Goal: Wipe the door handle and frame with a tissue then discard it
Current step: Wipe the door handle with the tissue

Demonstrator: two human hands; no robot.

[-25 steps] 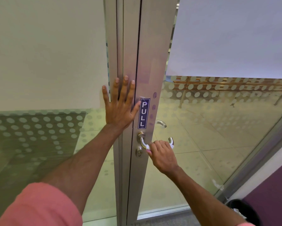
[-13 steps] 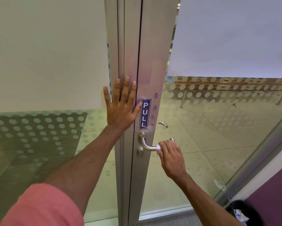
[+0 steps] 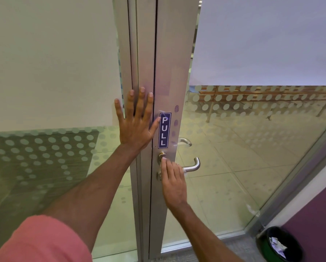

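could lose the tissue [image 3: 184,172] from under the right hand [image 3: 172,183], since only a white corner shows at about 2 o'clock of the knuckles, or could press the handle [image 3: 193,166] down and swing the door while wiping near its round base. fingers [image 3: 165,163] curled loosely over the tissue and the inner end of the handle, tightness hard to tell. left hand [image 3: 137,123] flat and spread on the frame [image 3: 145,72], holding nothing, at 11 o'clock of the handle; bin [image 3: 280,244] low at 4 o'clock.

A black bin [image 3: 280,244] holding crumpled paper stands on the floor [image 3: 211,186].
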